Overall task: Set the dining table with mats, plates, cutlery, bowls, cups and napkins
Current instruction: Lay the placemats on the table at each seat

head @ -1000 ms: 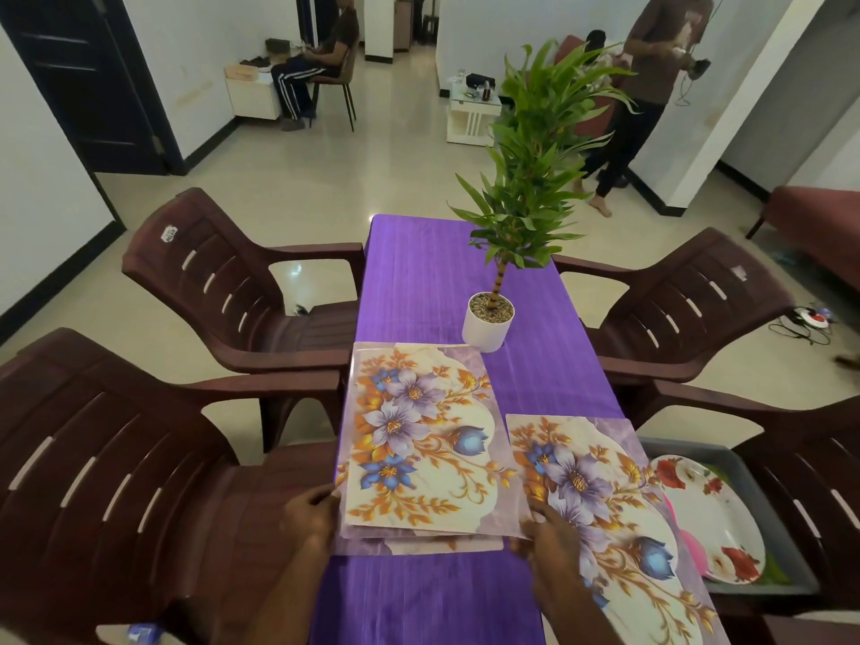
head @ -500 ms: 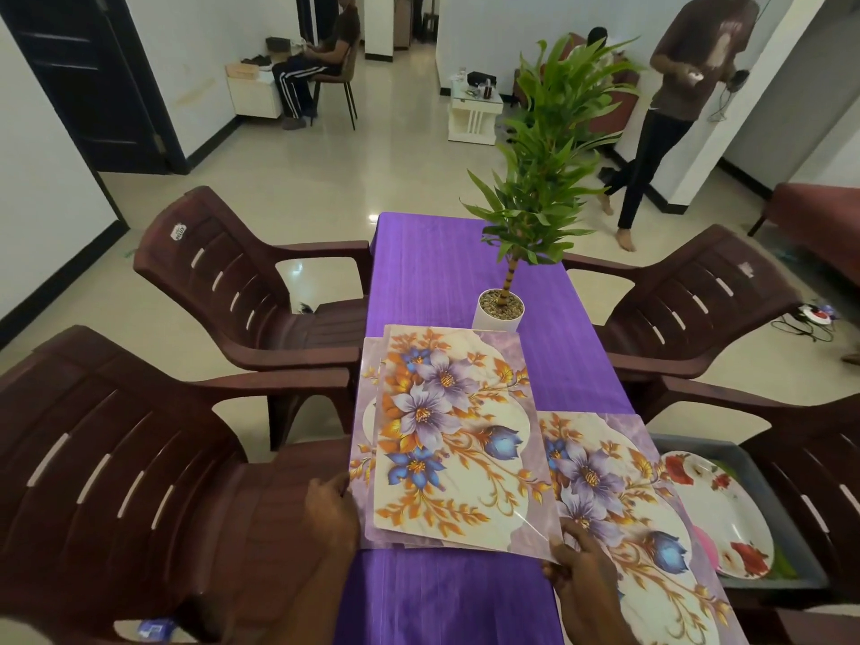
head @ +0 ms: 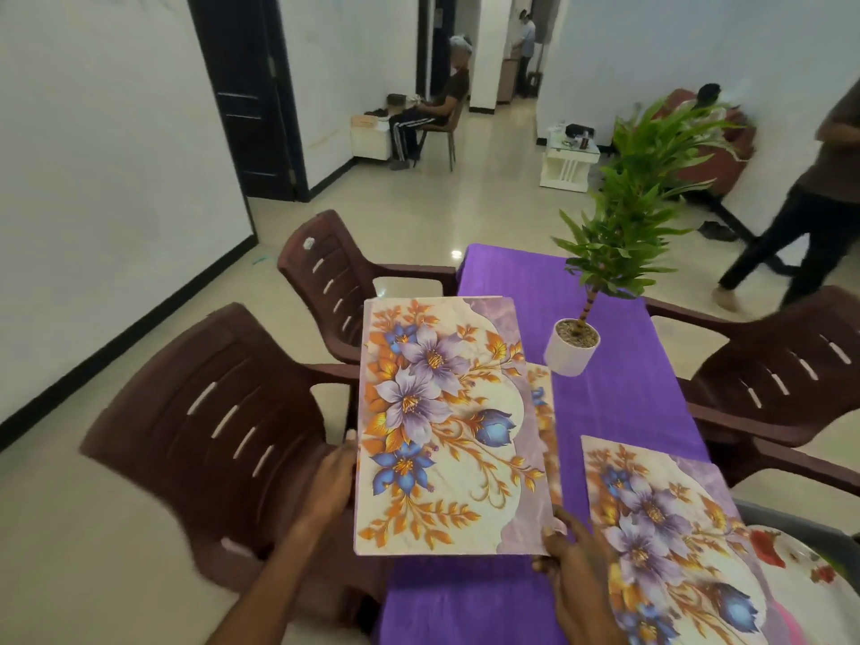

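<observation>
Where the purple-clothed table (head: 605, 412) fills the centre and lower right of the frame: one floral mat (head: 442, 425), lifted and tilted, at centre frame. Left hand (head: 332, 481) grips its left edge, fingers curled around it; right hand (head: 570, 558) pinches its lower right corner. A second mat (head: 542, 412), partly hidden, shows just behind its right edge. A third mat (head: 670, 537) lies flat at lower right. White potted plant (head: 571, 346) stands beyond, upper right of the held mat. Flowered plate (head: 809, 565) at the right edge. Brown chairs (head: 223, 435) flank the table.
</observation>
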`<state>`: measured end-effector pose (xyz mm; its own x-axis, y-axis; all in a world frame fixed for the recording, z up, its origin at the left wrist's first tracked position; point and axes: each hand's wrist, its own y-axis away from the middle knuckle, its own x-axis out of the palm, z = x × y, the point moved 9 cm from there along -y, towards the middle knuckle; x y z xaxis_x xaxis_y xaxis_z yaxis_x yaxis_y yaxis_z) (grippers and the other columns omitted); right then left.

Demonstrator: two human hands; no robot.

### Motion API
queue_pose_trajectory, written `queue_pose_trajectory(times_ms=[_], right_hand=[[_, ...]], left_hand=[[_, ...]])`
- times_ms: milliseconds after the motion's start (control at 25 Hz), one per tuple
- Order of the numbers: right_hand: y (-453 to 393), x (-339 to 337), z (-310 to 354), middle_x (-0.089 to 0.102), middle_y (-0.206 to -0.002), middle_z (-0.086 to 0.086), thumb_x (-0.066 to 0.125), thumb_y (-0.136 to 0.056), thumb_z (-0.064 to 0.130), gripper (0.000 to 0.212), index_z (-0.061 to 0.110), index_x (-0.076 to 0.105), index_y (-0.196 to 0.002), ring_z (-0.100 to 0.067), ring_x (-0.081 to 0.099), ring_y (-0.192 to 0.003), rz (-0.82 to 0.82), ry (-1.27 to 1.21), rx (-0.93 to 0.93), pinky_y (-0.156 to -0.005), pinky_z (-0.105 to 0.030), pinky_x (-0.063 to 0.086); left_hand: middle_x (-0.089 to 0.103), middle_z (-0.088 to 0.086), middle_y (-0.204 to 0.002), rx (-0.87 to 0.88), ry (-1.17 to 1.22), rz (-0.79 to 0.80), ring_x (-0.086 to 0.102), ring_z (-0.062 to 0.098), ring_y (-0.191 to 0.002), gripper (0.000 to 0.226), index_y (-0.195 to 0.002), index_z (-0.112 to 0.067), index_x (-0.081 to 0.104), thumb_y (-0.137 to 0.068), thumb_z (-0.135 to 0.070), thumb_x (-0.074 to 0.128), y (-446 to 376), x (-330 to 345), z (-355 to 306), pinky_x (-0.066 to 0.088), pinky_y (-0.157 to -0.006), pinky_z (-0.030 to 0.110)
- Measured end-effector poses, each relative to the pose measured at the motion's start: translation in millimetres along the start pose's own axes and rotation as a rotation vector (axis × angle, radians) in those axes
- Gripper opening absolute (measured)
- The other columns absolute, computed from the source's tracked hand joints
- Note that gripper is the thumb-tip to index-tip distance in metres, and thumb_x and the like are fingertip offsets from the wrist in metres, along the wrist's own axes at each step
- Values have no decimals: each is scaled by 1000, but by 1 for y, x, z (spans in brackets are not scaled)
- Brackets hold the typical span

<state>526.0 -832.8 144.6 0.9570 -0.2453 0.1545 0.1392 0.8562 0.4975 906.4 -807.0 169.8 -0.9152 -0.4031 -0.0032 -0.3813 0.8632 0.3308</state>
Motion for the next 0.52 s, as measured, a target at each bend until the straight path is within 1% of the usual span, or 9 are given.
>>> queue_pose_trajectory(times_ms=[40, 80, 120, 160, 240, 320, 400, 440, 520], right_hand=[[8, 18, -9, 67, -98, -19, 49, -92, -17, 35, 4, 65, -114, -29, 54, -61, 47, 24, -11, -38, -28, 48], [18, 39, -19, 67, -94, -20, 48, -92, -17, 35, 6, 66, -110, -30, 53, -62, 105, 43, -11, -39, -29, 48], [28, 58, -31, 66, -91, -21, 47, -92, -17, 34, 7, 66, -108, -30, 51, -62, 158, 66, -9, -40, -29, 49], [36, 76, -43, 65, -88, -21, 47, -92, -17, 33, 5, 65, -109, -29, 50, -62, 201, 91, -2, -41, -30, 49], [58, 114, -72, 66, -90, -23, 49, -92, -16, 32, 3, 64, -113, -29, 51, -62, 263, 156, 27, -40, -29, 49], [81, 156, -95, 66, -102, -27, 52, -91, -16, 32, 4, 64, -114, -32, 55, -67, 312, 216, 57, -37, -29, 49], [104, 210, -107, 65, -110, -25, 58, -92, -13, 31, 8, 64, -113, -38, 60, -77, 356, 278, 56, -37, -30, 51], [115, 235, -109, 65, -110, -22, 61, -92, -10, 29, 11, 64, -112, -40, 61, -80, 384, 319, 39, -36, -31, 52], [145, 294, -107, 68, -107, -19, 67, -91, -6, 26, 17, 65, -103, -42, 65, -78, 458, 357, -13, -38, -31, 53]], left_hand=[[75, 16, -96, 27, 55, -39, 76, 28, -86, 57, -101, -5, 72, -89, -61, 66, 23, -25, -4, 62, -81, 44], [76, 18, -102, 31, 143, -92, 75, 32, -94, 48, -108, -5, 72, -99, -49, 57, 46, -50, -3, 62, -83, 47], [76, 18, -109, 33, 231, -105, 73, 36, -100, 41, -116, -6, 71, -104, -40, 51, 68, -68, 2, 61, -86, 48], [75, 16, -115, 48, 241, -93, 72, 36, -104, 36, -124, -10, 68, -104, -35, 52, 88, -82, 4, 60, -88, 48], [74, 0, -121, 109, 70, -163, 73, 26, -106, 36, -133, -26, 60, -99, -36, 59, 130, -124, 6, 60, -90, 43], [73, -8, -122, 137, 64, -261, 73, 19, -107, 36, -133, -32, 57, -98, -39, 61, 159, -173, 14, 58, -94, 42], [72, -11, -122, 168, 54, -412, 70, 15, -111, 33, -131, -33, 59, -99, -41, 62, 171, -231, 23, 56, -95, 40], [71, -13, -122, 201, 48, -465, 68, 12, -113, 30, -130, -33, 59, -100, -39, 60, 177, -253, 20, 54, -94, 37], [70, -16, -120, 221, 74, -561, 67, 5, -110, 26, -128, -35, 60, -103, -33, 55, 177, -307, 20, 52, -89, 31]])
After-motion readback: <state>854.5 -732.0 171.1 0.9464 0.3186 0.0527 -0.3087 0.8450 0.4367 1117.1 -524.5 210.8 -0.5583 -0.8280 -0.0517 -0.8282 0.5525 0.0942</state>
